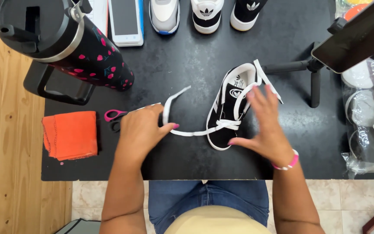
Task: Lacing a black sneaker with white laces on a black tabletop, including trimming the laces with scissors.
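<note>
A: Head view, item one. Where does the shoe (pixel 229 113) lie?

B: On the black table (pixel 187 65), right of centre. Small black shoe, white sole, white stripes. Its long axis runs diagonally: toe near the table's front edge, heel up and to the right.

A: Hands?

B: Right hand (pixel 262 130) sits on the shoe's right flank, fingers spread, thumb at the toe, fingertips up by the tongue. It steadies; it pinches nothing that I can see. Left hand (pixel 141 130) is left of the shoe, apart from it, closed on the white lace (pixel 182 132), thumb and fingers gripping where the lace bends.

A: Lace run?

B: From the lowest eyelets it goes leftward, nearly level, to the left hand; its free end loops up beyond the fist. A second end trails from the collar to the right.

A: Nearer hand?

B: Right, touching the shoe. Left holds only the lace.

A: Nearby?

B: Pink-handled scissors (pixel 114 115) just behind the left hand, orange cloth (pixel 70 134) further left
</note>
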